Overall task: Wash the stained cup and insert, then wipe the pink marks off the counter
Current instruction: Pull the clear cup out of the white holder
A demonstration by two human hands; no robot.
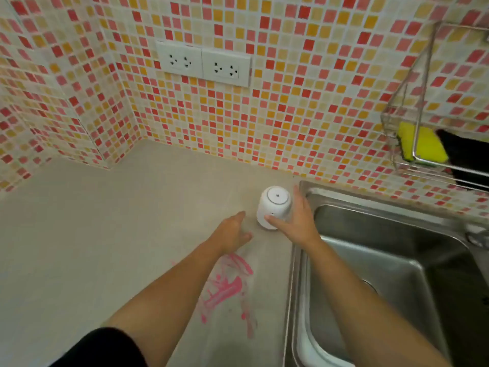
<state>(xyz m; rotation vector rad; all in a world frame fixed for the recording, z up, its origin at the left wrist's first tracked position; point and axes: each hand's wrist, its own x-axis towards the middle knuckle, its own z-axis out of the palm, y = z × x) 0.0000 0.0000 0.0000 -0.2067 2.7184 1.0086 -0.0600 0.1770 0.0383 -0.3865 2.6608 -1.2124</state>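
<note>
One white cup (275,206) stands upside down, right hand (296,221) fingers clamped around it; left hand (232,231) fingers loosely apart.

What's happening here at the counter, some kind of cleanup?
Yes. A person stands at a counter beside a sink. Their right hand grips a white cup that sits upside down on the counter next to the sink. The left hand rests open just left of the cup. Pink marks are smeared on the counter nearer the person, not yet wiped. A yellow sponge sits in a wire rack on the wall.
</note>
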